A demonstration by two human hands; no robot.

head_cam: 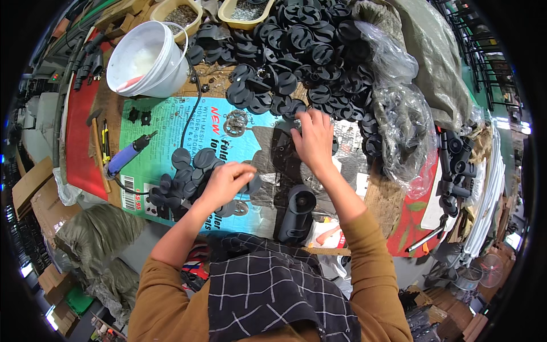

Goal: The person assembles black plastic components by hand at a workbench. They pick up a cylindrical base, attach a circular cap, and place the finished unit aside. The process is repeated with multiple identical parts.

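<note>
Over a pile of round black plastic parts (183, 175) at the left is my left hand (228, 181), fingers bent; a round black part (253, 184) shows at its fingertips, and whether it is gripped is unclear. My right hand (314, 137) reaches to the near edge of a large heap of black plastic knobs (299, 38), its fingertips at the parts; what lies under them is hidden. A black plastic housing with a round socket (297, 213) lies near the front edge, between my forearms. Beneath everything is a flattened printed cardboard sheet (213, 149).
A blue power screwdriver (130, 154) with its cable and a hammer (99, 149) lie at left. Behind them stands a white bucket (143, 60). Tubs of small metal parts (177, 19) are at the back. Clear plastic bags (404, 124) and black fittings (457, 166) are at right.
</note>
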